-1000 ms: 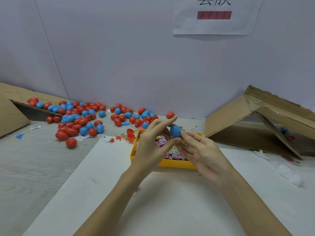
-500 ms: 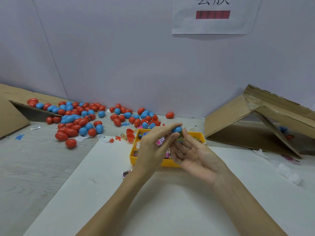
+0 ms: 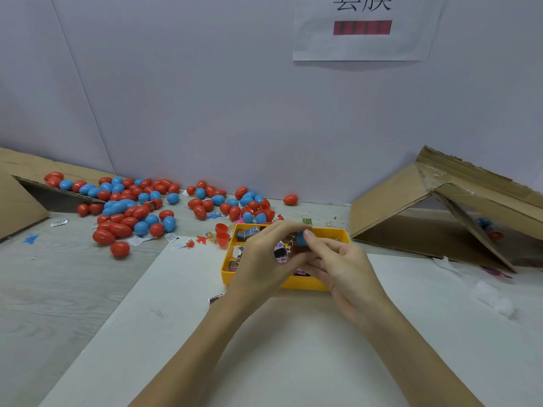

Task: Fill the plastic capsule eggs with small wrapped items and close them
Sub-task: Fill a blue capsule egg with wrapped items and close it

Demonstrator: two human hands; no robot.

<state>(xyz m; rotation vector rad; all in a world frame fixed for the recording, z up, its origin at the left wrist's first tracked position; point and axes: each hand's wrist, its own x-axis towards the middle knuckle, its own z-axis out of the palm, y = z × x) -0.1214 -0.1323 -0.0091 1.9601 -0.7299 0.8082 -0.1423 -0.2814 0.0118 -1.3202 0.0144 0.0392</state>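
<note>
Both hands meet over the yellow tray (image 3: 305,284) of small wrapped items. A blue capsule egg (image 3: 301,239) sits between them, mostly hidden; my right hand (image 3: 342,267) pinches it with thumb and fingers. My left hand (image 3: 264,259) curls its fingers round the egg from the left and also holds a small pink-and-black wrapped item (image 3: 280,252). Whether the egg is in one piece or two halves I cannot tell. A pile of red and blue eggs (image 3: 132,207) lies at the back left of the table.
Two open red egg halves (image 3: 221,234) and tiny orange toys (image 3: 202,239) lie left of the tray. A white sheet (image 3: 264,348) covers the near table. Tilted cardboard boxes stand at far left (image 3: 17,195) and right (image 3: 440,207). One wrapped item (image 3: 216,299) lies by my left wrist.
Both hands have sunk lower toward the tray with the blue egg, and the fingers have closed tighter round it, hiding more of it.
</note>
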